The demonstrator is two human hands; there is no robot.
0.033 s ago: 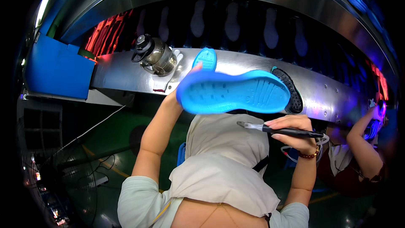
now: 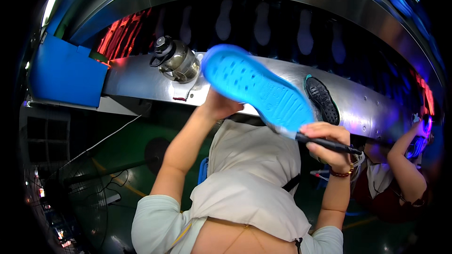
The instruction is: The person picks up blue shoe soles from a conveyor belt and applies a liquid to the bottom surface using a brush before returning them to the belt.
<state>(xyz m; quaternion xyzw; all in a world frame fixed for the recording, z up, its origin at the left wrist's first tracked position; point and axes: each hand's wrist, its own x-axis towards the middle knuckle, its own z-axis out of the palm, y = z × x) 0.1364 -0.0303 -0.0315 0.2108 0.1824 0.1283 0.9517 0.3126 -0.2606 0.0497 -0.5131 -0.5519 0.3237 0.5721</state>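
Note:
A bright blue foam shoe sole (image 2: 278, 99), with small holes at its front and ridges at its heel, is held tilted over the bench edge. My left hand (image 2: 220, 106) grips it by its lower edge from beneath, with the fingers mostly hidden. Pinched in my right hand (image 2: 329, 146) is a slim black-handled brush (image 2: 327, 144). Its pale tip touches or overlaps the sole's lower edge near the heel; the bristles are not clear. On the bench, a black perforated sole (image 2: 322, 99) with a teal edge lies behind my right hand.
A metal bench (image 2: 136, 77) runs across in front of me, with a dark conveyor (image 2: 242, 28) carrying sole shapes behind it. A smoky water jug (image 2: 181, 63) stands left on a white glove (image 2: 183, 89). At the right, another person's arm (image 2: 400, 155) reaches toward the bench.
The blue sole has turned, its front end swinging up and its heel down toward my right hand. The brush tip now meets its edge. The small blue sole behind is now hidden.

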